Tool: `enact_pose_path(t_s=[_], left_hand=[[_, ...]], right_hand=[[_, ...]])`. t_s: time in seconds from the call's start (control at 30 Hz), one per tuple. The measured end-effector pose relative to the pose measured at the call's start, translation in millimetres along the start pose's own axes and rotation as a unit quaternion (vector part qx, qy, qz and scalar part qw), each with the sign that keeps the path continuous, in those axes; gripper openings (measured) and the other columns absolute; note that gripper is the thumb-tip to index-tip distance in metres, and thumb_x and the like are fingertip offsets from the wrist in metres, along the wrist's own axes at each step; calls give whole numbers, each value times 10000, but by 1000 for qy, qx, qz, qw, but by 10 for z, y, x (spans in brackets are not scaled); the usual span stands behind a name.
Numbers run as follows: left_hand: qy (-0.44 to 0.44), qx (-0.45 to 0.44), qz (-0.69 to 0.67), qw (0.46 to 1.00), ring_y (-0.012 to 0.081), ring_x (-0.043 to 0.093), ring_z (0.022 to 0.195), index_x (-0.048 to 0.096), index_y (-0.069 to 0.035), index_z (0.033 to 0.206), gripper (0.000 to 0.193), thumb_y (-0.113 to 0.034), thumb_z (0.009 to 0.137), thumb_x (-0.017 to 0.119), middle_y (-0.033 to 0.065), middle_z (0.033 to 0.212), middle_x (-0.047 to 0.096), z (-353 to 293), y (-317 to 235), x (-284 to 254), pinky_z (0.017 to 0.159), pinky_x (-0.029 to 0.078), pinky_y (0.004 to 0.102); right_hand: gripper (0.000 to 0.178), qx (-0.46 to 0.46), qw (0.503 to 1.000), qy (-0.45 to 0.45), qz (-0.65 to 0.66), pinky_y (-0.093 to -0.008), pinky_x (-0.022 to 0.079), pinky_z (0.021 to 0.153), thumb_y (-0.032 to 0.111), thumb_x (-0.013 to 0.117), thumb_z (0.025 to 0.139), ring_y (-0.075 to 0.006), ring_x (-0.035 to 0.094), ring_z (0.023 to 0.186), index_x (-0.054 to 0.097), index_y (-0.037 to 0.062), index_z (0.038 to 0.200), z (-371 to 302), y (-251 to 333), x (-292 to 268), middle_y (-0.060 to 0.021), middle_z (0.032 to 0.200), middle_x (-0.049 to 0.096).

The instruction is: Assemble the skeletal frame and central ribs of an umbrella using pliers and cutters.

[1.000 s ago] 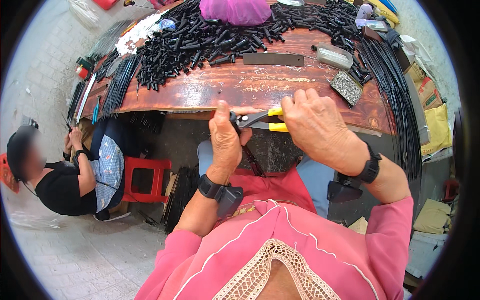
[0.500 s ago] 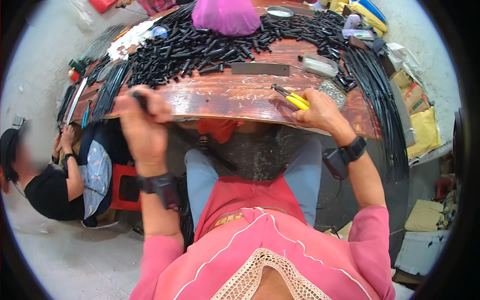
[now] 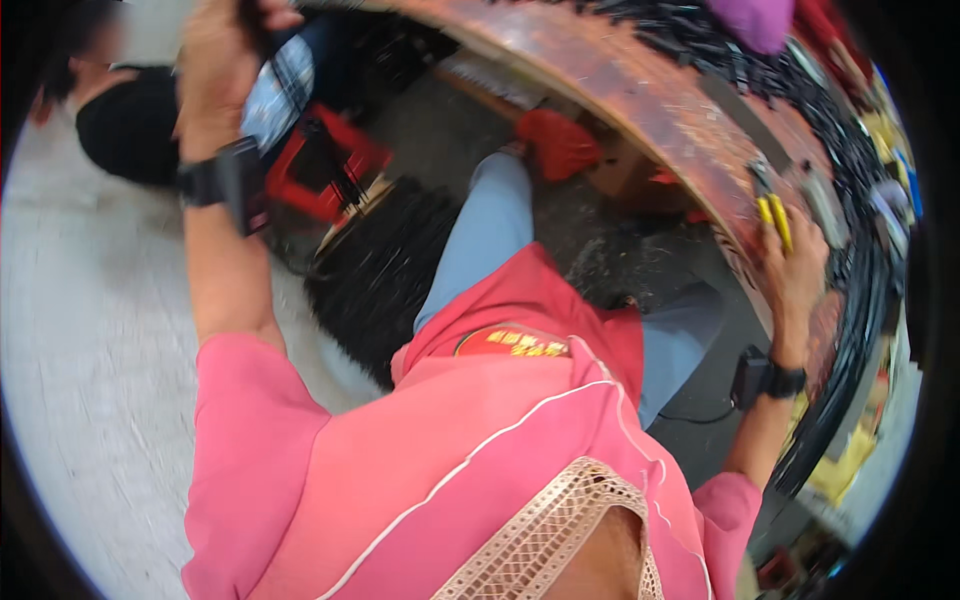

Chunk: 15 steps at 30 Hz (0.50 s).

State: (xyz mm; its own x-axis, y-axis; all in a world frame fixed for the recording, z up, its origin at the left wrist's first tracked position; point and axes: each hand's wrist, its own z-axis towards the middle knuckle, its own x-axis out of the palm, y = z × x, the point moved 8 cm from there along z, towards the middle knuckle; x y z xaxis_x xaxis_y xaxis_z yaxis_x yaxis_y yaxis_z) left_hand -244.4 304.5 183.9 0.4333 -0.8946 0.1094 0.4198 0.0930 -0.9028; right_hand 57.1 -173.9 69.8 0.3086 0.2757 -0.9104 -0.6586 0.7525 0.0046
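— Where do we have our hands?
— Our left hand (image 3: 215, 75) is up at eleven o'clock, fingers curled tight round a dark piece (image 3: 262, 22). Our right hand (image 3: 795, 280) rests at three o'clock on the wooden bench (image 3: 640, 95), touching the yellow-handled pliers (image 3: 770, 205); we cannot tell its grip.

A workshop: a worn wooden tabletop (image 3: 640, 95) heaped with cut black tubes (image 3: 720, 40), yellow-handled pliers (image 3: 772, 205) on it, a bare concrete floor (image 3: 90, 330) and a red stool (image 3: 335, 165).
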Motion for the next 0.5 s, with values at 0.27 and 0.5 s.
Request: enact_pose_path(t_s=[0.27,0.5], left_hand=[[-124,-225,228,939,71,573,657,665,-18,967,255,-262,969,590,21,764,635,-1503,1766,-554,624,477,208],[-94,-341,228,907,77,569,670,658,-19,995,270,-275,979,573,9,761,614,-2156,2377,-621,632,483,230]], right_hand=[[221,-3,971,19,240,-313,476,781,117,616,911,-217,628,866,655,-3,1093,-127,155,32,-141,938,643],[166,-17,967,84,239,-266,461,762,98,633,918,-166,603,844,654,-15,1036,-199,344,55,-84,910,634]])
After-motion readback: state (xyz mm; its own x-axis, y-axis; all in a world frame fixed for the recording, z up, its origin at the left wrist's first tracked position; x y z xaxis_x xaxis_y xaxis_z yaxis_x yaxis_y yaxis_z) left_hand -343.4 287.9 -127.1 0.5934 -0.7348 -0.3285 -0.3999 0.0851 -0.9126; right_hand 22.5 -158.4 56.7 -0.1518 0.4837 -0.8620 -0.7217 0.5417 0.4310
